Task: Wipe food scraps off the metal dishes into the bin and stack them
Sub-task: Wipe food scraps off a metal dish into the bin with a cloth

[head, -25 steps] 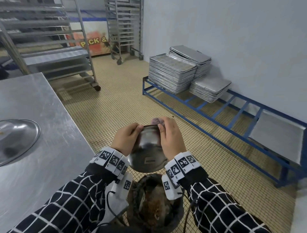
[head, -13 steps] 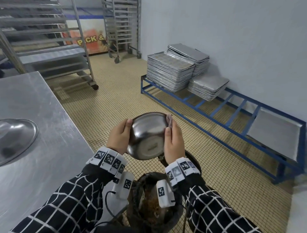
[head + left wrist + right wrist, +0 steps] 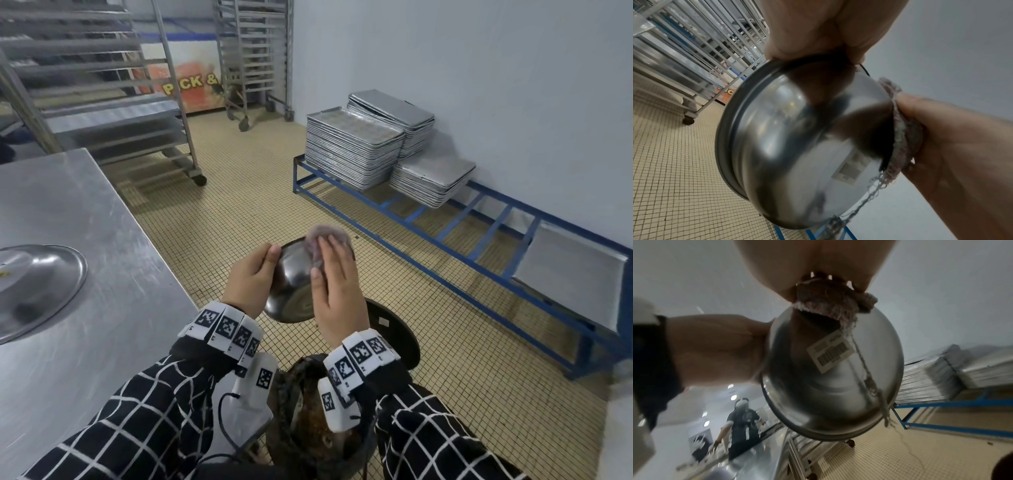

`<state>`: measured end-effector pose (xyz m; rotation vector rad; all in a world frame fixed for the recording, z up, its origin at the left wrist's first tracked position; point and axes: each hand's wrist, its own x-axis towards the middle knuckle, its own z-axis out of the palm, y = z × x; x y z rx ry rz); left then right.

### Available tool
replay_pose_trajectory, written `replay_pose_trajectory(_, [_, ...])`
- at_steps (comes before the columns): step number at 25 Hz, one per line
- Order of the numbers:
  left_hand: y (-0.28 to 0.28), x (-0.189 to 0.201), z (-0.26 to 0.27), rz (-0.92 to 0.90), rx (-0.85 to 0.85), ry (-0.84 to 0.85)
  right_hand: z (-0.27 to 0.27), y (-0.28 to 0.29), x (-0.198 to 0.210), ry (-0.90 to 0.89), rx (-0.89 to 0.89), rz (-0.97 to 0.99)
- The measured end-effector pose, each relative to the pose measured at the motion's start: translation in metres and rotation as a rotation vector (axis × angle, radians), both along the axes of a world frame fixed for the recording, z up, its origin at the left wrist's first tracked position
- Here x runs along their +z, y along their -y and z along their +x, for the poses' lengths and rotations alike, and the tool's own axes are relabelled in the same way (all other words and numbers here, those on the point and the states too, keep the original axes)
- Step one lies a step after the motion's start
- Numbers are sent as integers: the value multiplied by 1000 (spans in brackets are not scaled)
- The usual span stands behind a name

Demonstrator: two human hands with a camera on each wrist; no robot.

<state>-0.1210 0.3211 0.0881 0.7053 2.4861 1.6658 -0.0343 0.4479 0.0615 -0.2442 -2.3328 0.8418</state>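
Observation:
A steel bowl [image 3: 291, 291] is held tilted above the bin [image 3: 322, 431], its labelled underside [image 3: 831, 352] turned toward me. My left hand [image 3: 267, 260] grips the bowl's rim on the left, thumb on the outside. My right hand [image 3: 334, 274] lies flat with straight fingers and presses a frayed pinkish cloth [image 3: 325, 238] against the bowl's outer wall. The left wrist view shows the bowl [image 3: 797, 138] with the cloth [image 3: 902, 138] squeezed between it and my right hand [image 3: 951, 146]. In the right wrist view the cloth [image 3: 824, 303] sits on top of the bowl [image 3: 838, 394]. The bin holds brown scraps in a dark bag.
A steel table [image 3: 85, 212] to my left carries another metal dish [image 3: 37, 284]. A round black lid [image 3: 397, 329] lies on the tiled floor by the bin. A blue floor rack [image 3: 479, 222] along the wall bears tray stacks [image 3: 352, 147]. Wheeled racks [image 3: 102, 102] stand behind. A person [image 3: 742, 423] stands beyond the table.
My right hand has slid from the bowl's right rim onto its outer wall, flattening over the cloth. Both hands and the bowl have risen slightly over the bin.

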Motion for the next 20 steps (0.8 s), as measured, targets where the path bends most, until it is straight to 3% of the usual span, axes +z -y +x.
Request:
replay_pose_trajectory(3, [6, 3, -2, 73, 25, 48, 7, -10, 11, 66, -103, -399])
replay_pose_trajectory(7, [8, 8, 1, 202, 30, 117, 3, -42, -3, 360, -178, -958])
replay_pose_trajectory(9, [7, 8, 5, 240, 17, 113, 3, -49, -5, 295, -144, -1374])
replay_pose_trajectory(11, [8, 4, 6, 257, 20, 92, 9, -47, 5, 253, -76, -1572])
replay_pose_trajectory(15, [10, -6, 2, 249, 5, 67, 16, -41, 29, 328, 40, -1492])
replay_pose_trajectory(20, [27, -14, -2, 195, 82, 181, 4, -28, 23, 482, 39, -1239])
